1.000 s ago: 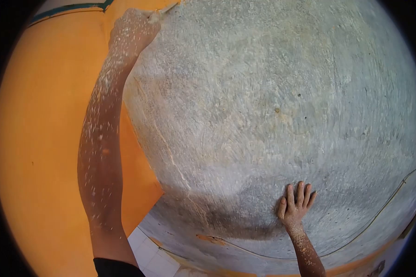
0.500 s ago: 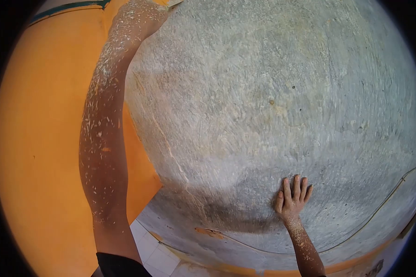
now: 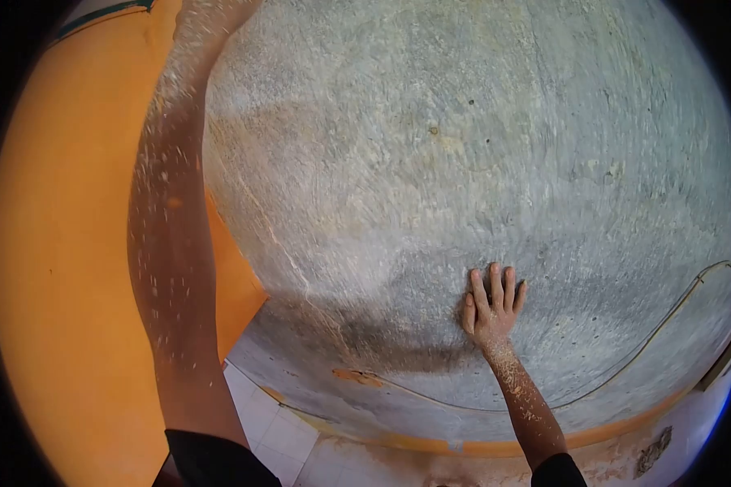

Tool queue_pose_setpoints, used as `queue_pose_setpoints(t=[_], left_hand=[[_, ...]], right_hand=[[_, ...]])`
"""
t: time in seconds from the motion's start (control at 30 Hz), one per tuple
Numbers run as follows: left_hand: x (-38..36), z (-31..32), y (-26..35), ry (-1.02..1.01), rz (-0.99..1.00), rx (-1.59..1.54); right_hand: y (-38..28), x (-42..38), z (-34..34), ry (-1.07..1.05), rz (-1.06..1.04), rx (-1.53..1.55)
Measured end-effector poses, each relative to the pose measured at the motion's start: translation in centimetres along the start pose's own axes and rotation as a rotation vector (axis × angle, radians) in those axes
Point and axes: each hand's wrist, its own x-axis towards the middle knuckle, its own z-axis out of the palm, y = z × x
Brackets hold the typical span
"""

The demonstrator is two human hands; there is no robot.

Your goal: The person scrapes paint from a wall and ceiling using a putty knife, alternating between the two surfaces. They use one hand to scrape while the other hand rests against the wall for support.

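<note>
My right hand (image 3: pixel 493 312) lies flat on the rough grey wall (image 3: pixel 398 187), fingers spread, with nothing in it. Beside it, a dark smudged band runs along the lower wall. My left arm (image 3: pixel 170 227) stretches up along the left side, in front of an orange wall (image 3: pixel 65 243). Only part of my left hand (image 3: pixel 218 15) shows at the top edge; its fingers are out of frame, so I cannot see what they hold. Pale flakes cover both forearms.
A thin cable (image 3: pixel 625 361) runs along the lower wall and rises at the right. A brownish patch (image 3: pixel 357 377) marks the wall near its left end. Below lie an orange strip (image 3: pixel 495 448) and pale floor tiles (image 3: pixel 288 438). A dark edge stands at far right.
The view has tilted down and shifted right, so the wall and my right hand appear higher and further left. My left hand has slipped further out of frame at the top.
</note>
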Motion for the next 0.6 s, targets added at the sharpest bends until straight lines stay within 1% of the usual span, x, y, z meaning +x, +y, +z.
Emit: queue_pose_setpoints(t=[0.03,0.13,0.17,0.2,0.23,0.27,0.33,0.43,0.53,0.6], left_hand=[[-0.2,-0.6,0.2,-0.031,-0.104,-0.132],[-2.7,-3.1,2.2,-0.091,-0.139,-0.140],[-1.1,-1.1,0.7,-0.031,-0.039,-0.146],[1.2,2.7,-2.8,0.024,0.052,-0.150],[1.2,3.0,-3.5,0.077,0.131,-0.151],[1.3,3.3,-4.1,-0.004,0.156,-0.096],[-0.7,-0.3,-1.2,-0.148,0.211,0.007],[0.9,3.9,-3.1,0.032,-0.044,-0.153],[0.4,0.2,-2.6,-0.218,0.083,-0.007],[0.4,1.6,-2.3,-0.045,0.064,-0.065]], right_hand=[[0.0,-0.2,-0.2,-0.013,-0.007,0.003],[0.4,0.2,-0.2,-0.016,-0.010,-0.004],[0.2,0.3,-0.2,-0.016,-0.003,-0.008],[0.0,0.1,-0.4,-0.021,-0.006,-0.008],[0.0,-0.2,-0.6,-0.029,-0.014,0.004],[0.0,-0.2,-0.6,-0.027,-0.017,0.012],[0.6,0.3,-0.4,-0.015,-0.021,0.002],[0.1,-0.1,-0.5,-0.014,-0.014,0.005],[0.3,0.0,-0.4,0.001,-0.013,0.027],[0.4,0.2,-0.4,0.007,-0.012,0.018]])
